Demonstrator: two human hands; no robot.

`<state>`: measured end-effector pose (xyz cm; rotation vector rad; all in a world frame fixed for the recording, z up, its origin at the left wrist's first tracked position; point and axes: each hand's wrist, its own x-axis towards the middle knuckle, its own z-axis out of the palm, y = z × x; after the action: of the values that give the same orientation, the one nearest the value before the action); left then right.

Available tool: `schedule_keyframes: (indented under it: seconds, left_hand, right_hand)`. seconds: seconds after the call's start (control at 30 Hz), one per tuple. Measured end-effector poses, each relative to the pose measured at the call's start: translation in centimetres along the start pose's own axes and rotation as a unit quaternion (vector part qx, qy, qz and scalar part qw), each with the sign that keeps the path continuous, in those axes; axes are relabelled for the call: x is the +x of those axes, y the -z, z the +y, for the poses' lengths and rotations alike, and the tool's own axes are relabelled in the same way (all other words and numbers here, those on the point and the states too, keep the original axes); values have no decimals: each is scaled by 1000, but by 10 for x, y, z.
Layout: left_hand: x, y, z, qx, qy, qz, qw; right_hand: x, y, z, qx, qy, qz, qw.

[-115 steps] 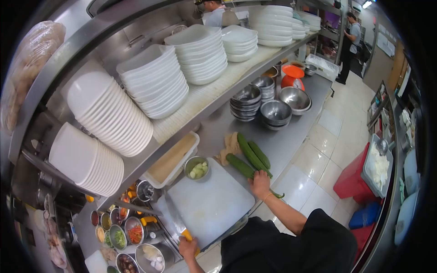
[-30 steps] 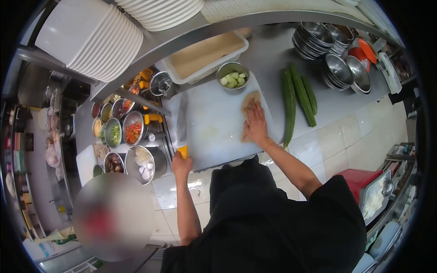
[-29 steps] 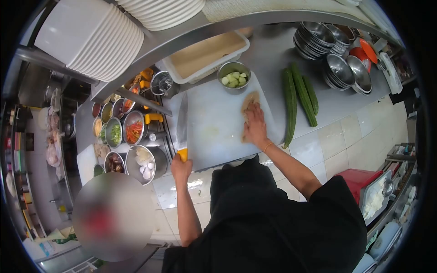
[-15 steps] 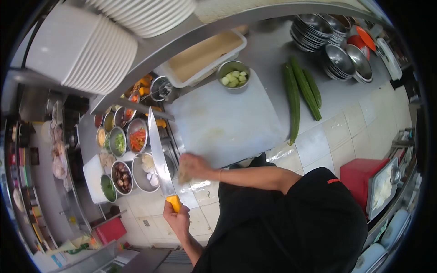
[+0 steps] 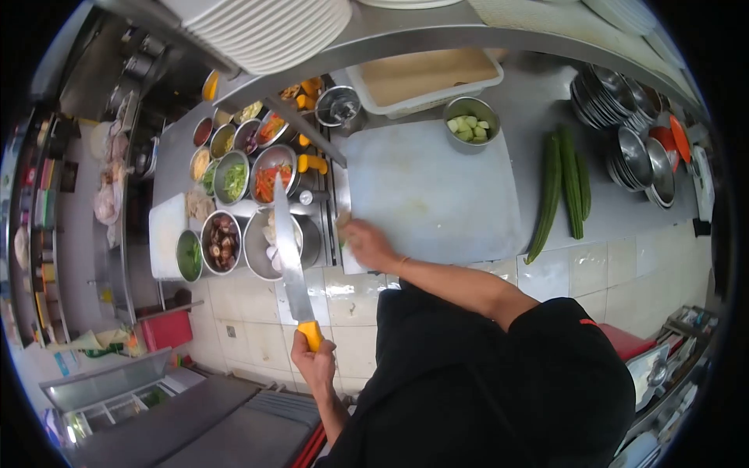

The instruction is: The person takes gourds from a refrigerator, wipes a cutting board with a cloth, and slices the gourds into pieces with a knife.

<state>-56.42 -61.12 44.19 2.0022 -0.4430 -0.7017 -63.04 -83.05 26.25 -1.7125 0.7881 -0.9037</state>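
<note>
The person's left hand [image 5: 314, 360] grips a knife [image 5: 290, 269] by its yellow handle, the blade reaching away beyond the fist, while the right hand [image 5: 369, 243], ahead and rightward of that grip, clutches a mostly hidden tan cloth [image 5: 343, 224] at the cutting board's [image 5: 429, 191] near left corner.

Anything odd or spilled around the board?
No obvious spill. One thing is askew: the leftmost gourd pokes its tip past the counter edge. The board also shows faint yellowish marks.
</note>
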Motion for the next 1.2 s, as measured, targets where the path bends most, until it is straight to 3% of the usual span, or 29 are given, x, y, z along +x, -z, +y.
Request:
schedule_keyframes:
  seconds: [0.1, 0.2, 0.27, 0.33, 0.37, 0.47, 0.53, 0.6, 0.7, 0.73, 0.77, 0.87, 0.9, 0.97, 1.2]
  left_hand:
    - [2, 3, 5, -8, -21, 15, 1000]
    - [-1, 3, 7, 24, -36, 38, 998]
    - [1, 6, 2, 10, -5, 25, 1000]
    - [0, 4, 0, 3, -7, 19, 1000]
    - [0, 3, -1, 0, -12, 15, 1000]
    - [1, -6, 0, -22, -24, 6, 999]
    - [3, -9, -2, -29, -31, -4, 999]
    - [5, -18, 3, -35, -34, -15, 999]
    - [11, -26, -3, -8, -49, -29, 998]
    - [13, -28, -7, -6, -50, -42, 998]
    - [16, -32, -9, -6, -52, -55, 997]
    - [19, -45, -10, 9, -32, -82, 996]
    - [30, -45, -33, 64, -90, -92, 990]
    - [18, -61, -13, 79, -68, -99, 990]
    - [2, -86, -21, 23, 1, -112, 993]
  right_hand:
    - [34, -31, -14, -16, 142, 119, 982]
    - [40, -47, 16, -218, 53, -126, 966]
    - [-4, -74, 28, -241, 193, -46, 950]
    - [-34, -59, -11, -67, 6, -266, 962]
    - [-43, -36, -39, -5, -36, -264, 964]
    - [-49, 7, -38, 118, -71, -160, 977]
    - [-39, 59, -23, 115, -48, 4, 992]
    - [-35, 131, -14, 152, -66, 162, 973]
    - [-14, 243, -3, -51, -61, 405, 911]
    - [-6, 278, 1, -148, -50, 450, 879]
    - [2, 307, 7, -120, -59, 457, 879]
    - [44, 365, 56, -304, -75, 453, 835]
    - [56, 374, 90, -376, -113, 397, 830]
    - [72, 382, 152, -505, -193, 271, 796]
    - [6, 361, 109, -472, -193, 132, 850]
